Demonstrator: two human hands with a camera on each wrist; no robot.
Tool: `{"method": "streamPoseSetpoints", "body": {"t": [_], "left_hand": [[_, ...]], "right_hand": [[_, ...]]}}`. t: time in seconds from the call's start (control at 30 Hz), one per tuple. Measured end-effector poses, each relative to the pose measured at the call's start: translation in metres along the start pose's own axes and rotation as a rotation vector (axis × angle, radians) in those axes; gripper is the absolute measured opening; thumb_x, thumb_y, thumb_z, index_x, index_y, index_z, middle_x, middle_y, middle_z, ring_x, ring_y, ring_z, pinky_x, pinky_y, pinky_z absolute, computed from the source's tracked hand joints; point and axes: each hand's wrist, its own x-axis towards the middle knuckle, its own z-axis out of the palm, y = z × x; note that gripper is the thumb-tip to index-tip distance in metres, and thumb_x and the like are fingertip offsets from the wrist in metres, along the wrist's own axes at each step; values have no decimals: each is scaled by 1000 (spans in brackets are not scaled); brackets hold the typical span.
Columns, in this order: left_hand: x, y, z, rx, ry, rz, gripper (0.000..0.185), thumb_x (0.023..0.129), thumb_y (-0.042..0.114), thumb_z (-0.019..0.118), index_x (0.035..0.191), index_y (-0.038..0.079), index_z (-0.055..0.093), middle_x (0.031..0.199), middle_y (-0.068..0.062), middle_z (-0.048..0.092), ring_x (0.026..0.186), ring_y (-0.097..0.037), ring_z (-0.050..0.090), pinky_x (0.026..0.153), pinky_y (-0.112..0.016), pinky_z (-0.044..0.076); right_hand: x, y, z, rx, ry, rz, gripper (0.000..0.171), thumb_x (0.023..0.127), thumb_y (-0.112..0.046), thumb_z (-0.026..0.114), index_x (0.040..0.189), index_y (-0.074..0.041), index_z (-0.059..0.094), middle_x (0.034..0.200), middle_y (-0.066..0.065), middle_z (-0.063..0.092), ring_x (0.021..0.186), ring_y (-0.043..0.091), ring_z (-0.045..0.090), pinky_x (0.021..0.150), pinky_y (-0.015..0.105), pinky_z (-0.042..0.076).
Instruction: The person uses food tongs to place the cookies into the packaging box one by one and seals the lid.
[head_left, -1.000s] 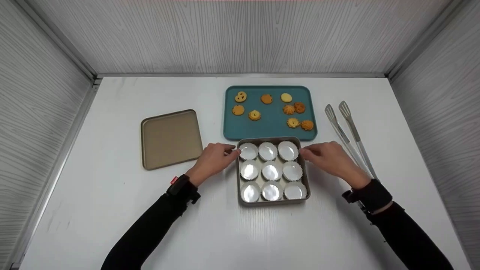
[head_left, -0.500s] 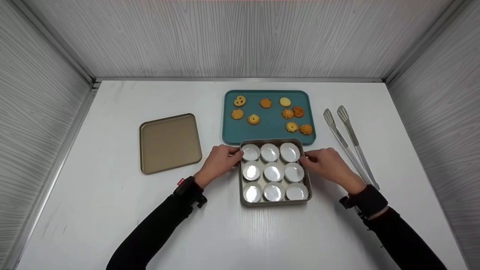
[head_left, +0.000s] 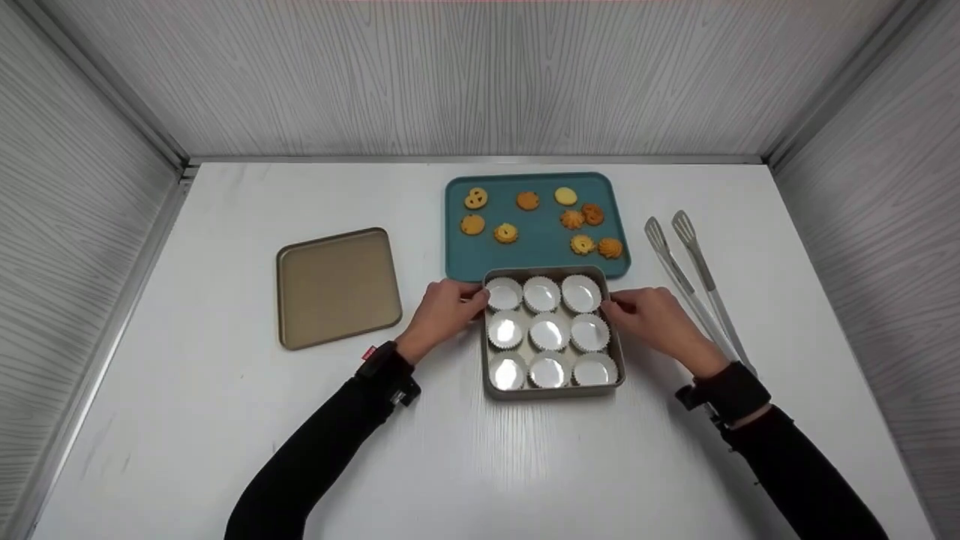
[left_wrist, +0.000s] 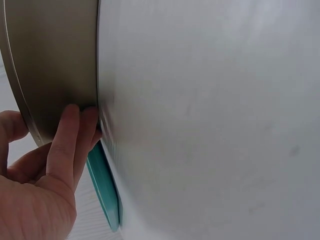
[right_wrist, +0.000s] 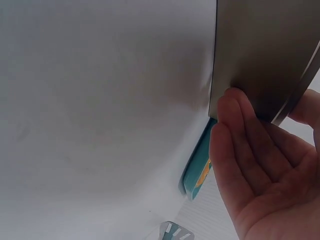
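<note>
A square metal baking pan [head_left: 555,394] stands on the white table, filled with rows of white fluted paper cups [head_left: 549,331]. My left hand [head_left: 444,311] grips its left wall near the far corner, thumb at the rim. In the left wrist view, the fingers [left_wrist: 64,150] lie against the pan's outer wall. On the opposite side my right hand [head_left: 658,319] holds the right wall the same way, its fingers [right_wrist: 235,125] flat on the outside and thumb over the rim. The pan's far edge overlaps the near edge of a teal tray [head_left: 517,259] in the head view.
Several cookies [head_left: 528,200] lie spread over the teal tray. To the left is a shallow gold-brown tray [head_left: 339,289]. Metal tongs with slotted ends [head_left: 705,289] lie at the right, beyond my right forearm. Grey panels [head_left: 480,82] border the table at the back and sides.
The pan has shifted slightly right and back, with both hands keeping to its sides. My left thumb has closed in on the rim. The teal tray now sits slightly turned.
</note>
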Motion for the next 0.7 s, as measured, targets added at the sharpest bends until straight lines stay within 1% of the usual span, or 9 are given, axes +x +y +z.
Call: {"method": "streamPoseSetpoints", "body": {"t": [0.07,0.13,0.17,0.23,0.33,0.43,0.53,0.6,0.7], "left_hand": [[1,0,1,3,8,6,33,101,30,60,86,8,80,76,5,74,71,-8,65,63,-22,49],[1,-1,2,5,13,4,33,101,30,60,86,7,79,75,4,72,70,-9,63,63,-23,48],[1,-1,2,6,13,-2,34,101,31,60,86,7,78,76,4,72,70,-10,63,63,-24,48],[-2,-3,2,2,15,-16,34,102,33,60,88,8,79,77,3,72,72,-10,63,64,-24,48],[-6,-3,0,-11,15,-45,34,102,37,61,96,10,81,80,2,74,75,-11,65,67,-26,50],[-9,-2,-1,-39,10,-62,34,102,39,62,107,11,81,86,0,77,78,-12,70,69,-27,54],[-10,1,-1,-74,-4,-63,35,101,38,64,116,10,79,95,-3,79,81,-14,74,73,-30,59],[-10,1,0,-79,-13,-61,37,100,36,65,121,9,78,102,-5,79,83,-15,75,75,-30,60],[-11,-1,2,-80,-22,-70,38,99,35,66,125,9,76,107,-5,78,84,-14,75,78,-29,59]], "right_hand": [[0,1,1,5,6,9,35,102,-18,64,68,-16,56,57,-9,39,54,11,41,53,26,32],[-1,2,1,9,1,15,31,103,-22,64,74,-13,65,60,-7,47,57,13,45,54,28,36],[-1,3,1,8,1,19,29,104,-26,63,81,-11,71,64,-5,55,60,13,50,57,28,40],[-3,4,-3,11,6,43,34,105,-35,61,99,-6,78,75,0,68,69,16,61,64,32,48],[-6,10,-15,-27,91,76,49,106,-43,58,122,0,74,92,9,76,81,23,68,72,40,53],[-11,20,-30,-115,260,95,51,105,-40,61,124,6,70,87,16,72,76,30,65,67,46,51],[-17,34,-40,-258,411,105,52,101,-34,69,122,13,65,88,25,64,77,41,60,64,53,48],[-21,43,-43,-333,445,132,58,96,-31,75,123,18,60,94,33,60,83,50,57,67,59,48],[-28,53,-46,-407,378,201,70,91,-33,79,120,25,54,103,43,54,93,60,53,73,66,47]]}}
